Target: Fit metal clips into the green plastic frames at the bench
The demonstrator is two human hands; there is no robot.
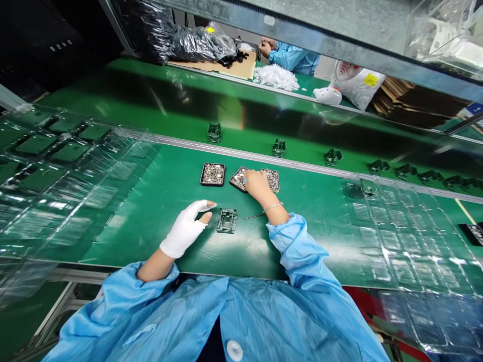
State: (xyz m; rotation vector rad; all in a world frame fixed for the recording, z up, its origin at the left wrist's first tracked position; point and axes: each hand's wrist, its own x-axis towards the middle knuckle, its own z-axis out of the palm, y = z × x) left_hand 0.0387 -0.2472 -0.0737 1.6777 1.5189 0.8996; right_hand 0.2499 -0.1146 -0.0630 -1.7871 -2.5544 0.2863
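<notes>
A green circuit board assembly lies on the green bench in front of me. Just to its left is my left hand in a white glove with bare thumb and fingertip; its fingers are apart and nothing is between them. My right hand is bare and reaches over the black trays of small silvery metal parts, its fingers curled down into them. What the fingertips pinch, if anything, is hidden. One such tray stands left of that hand, another partly beneath it. A thin dark rod lies near my right wrist.
Clear plastic blister trays lie at right; others at left hold green boards. Beyond a metal rail, several board assemblies sit in a row. A metal shelf crosses overhead. Behind it, a co-worker's blue sleeve shows.
</notes>
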